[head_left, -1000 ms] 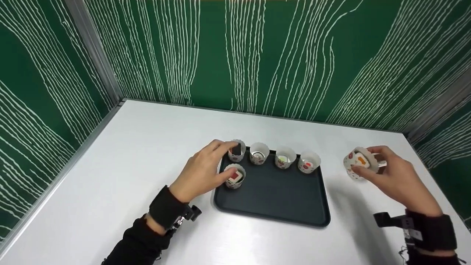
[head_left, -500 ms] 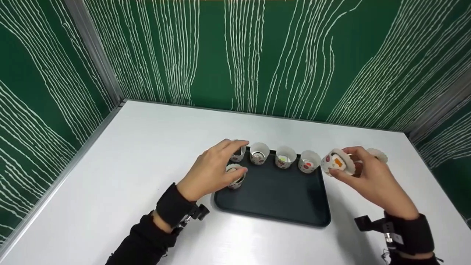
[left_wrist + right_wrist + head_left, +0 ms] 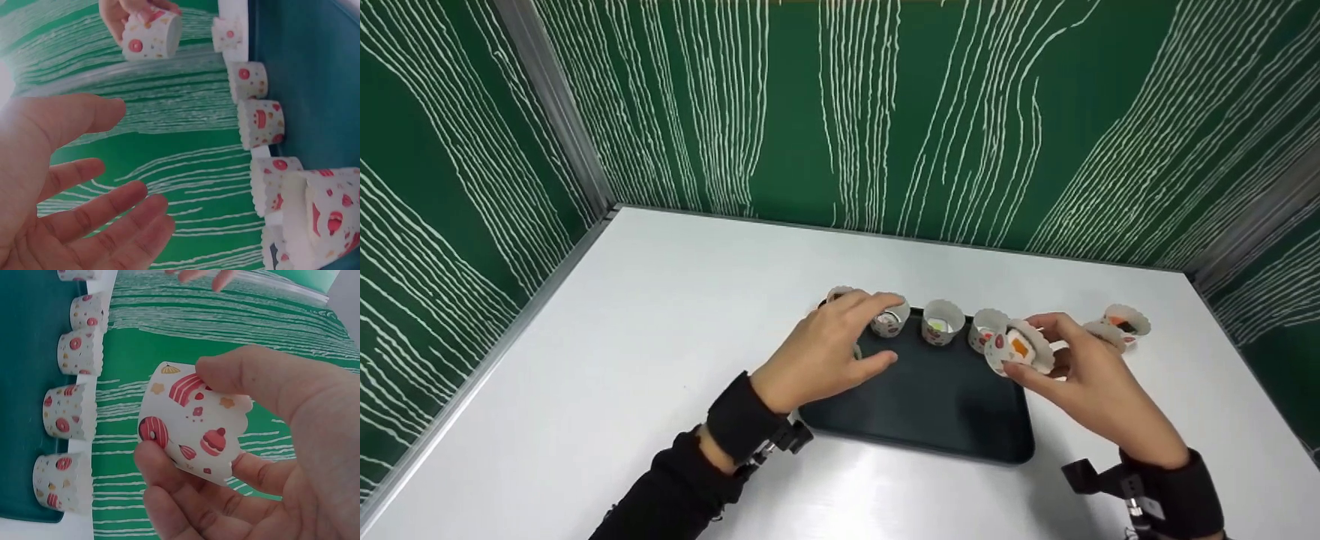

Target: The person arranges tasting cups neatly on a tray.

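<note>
My right hand (image 3: 1099,382) pinches a paper baking cup (image 3: 194,419) between thumb and fingers, tilted, above the right side of a dark tray (image 3: 922,405). A white piece with an orange top (image 3: 1021,346) lies inside that cup, which is printed with cakes and doughnuts. My left hand (image 3: 825,352) hovers over the tray's left part, fingers spread, holding nothing. Along the tray's back edge stand several similar cups (image 3: 941,324) with small pieces in them. Behind my left hand, a cup at the front left (image 3: 332,219) is mostly hidden in the head view.
Two more cups stand on the white table at the right: one with orange and dark contents (image 3: 1126,324), the other (image 3: 1108,334) partly behind my right hand. Green walls with white wavy lines (image 3: 855,112) enclose the table (image 3: 675,300) at the back and sides.
My right hand has carried the cup leftward from the right of the table to the tray's right edge. The left hand has drifted right, away from the two left cups.
</note>
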`<state>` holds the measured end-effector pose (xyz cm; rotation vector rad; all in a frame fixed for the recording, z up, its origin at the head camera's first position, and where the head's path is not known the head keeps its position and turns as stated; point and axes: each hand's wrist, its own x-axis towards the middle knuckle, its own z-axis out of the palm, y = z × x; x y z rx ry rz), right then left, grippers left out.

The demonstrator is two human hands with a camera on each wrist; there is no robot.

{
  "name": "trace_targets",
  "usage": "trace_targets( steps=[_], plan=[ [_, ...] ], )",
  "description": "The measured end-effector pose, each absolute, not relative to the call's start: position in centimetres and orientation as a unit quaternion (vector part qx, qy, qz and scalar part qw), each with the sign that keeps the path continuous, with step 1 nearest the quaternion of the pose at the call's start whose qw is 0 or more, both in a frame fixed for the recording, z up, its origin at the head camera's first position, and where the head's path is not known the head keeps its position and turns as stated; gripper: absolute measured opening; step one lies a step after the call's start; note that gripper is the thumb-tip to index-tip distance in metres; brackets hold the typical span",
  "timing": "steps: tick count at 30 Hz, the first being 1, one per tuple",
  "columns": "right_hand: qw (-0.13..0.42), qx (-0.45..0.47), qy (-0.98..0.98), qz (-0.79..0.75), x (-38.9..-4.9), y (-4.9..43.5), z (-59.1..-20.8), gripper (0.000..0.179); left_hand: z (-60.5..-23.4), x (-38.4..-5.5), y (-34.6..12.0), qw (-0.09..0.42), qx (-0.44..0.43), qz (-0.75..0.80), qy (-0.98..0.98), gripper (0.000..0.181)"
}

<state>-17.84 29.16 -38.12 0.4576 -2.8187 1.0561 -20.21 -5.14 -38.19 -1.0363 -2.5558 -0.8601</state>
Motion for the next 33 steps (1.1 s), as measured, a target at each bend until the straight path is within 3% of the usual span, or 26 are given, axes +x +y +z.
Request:
trace_targets(
  steps=[16, 33],
  plan=[
    [-0.009, 0.15, -0.922, 0.358, -16.8, 27.4, -37.7, 0.058, -37.9, -19.5, -0.9, 0.091, -0.394, -0.296, -0.865, 0.063],
    [-0.017, 0.205, -0.896, 0.394, -15.9, 25.0, -38.3, 0.061, -38.7, -18.8, 0.1, 0.062, -0.406, -0.352, -0.841, 0.055]
  ],
)
